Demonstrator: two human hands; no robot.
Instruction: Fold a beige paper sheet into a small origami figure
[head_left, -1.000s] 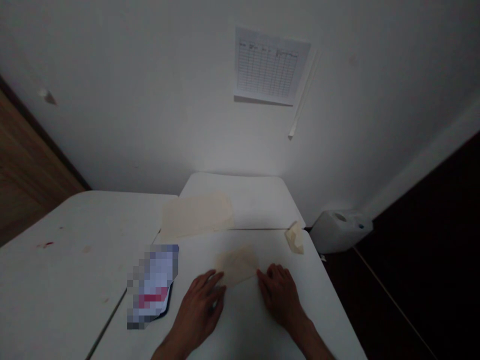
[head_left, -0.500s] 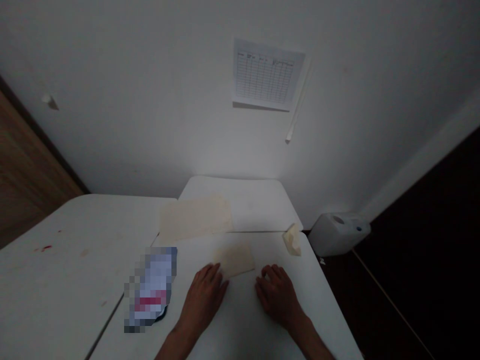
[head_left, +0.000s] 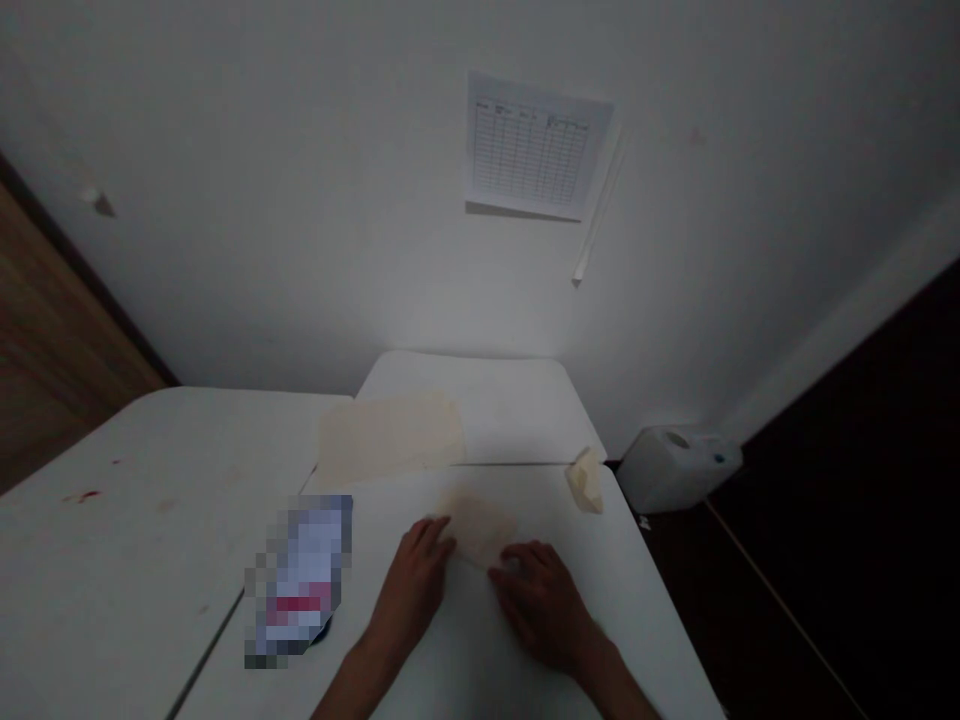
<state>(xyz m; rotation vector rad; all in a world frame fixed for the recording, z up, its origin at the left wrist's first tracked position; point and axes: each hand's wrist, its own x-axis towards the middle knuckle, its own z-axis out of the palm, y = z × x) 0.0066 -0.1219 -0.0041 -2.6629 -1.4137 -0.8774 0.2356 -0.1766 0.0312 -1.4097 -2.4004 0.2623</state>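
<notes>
A small cream-coloured sheet of paper (head_left: 480, 528) lies turned at an angle on the white table, between my hands. My left hand (head_left: 416, 575) is at its left side, thumb and fingers closed on the edge. At the near right corner, my right hand (head_left: 541, 605) has its fingers curled and closed on the paper; the fingertips partly cover that corner. A larger sheet of the same cream paper (head_left: 390, 435) lies flat farther back on the left. Near the right edge of the table sits a crumpled, folded piece of cream paper (head_left: 585, 482).
Left of my left hand lies a pixelated flat object (head_left: 300, 580). The white tables (head_left: 495, 405) meet at narrow seams. A white plastic jerrycan (head_left: 675, 468) stands beyond the right edge. On the wall hangs a printed table sheet (head_left: 534, 148). Red marks (head_left: 90, 494) stain the left table.
The small paper has turned and shifted slightly right. My right hand has moved left onto its near right corner, and my left hand has moved slightly up along its left edge.
</notes>
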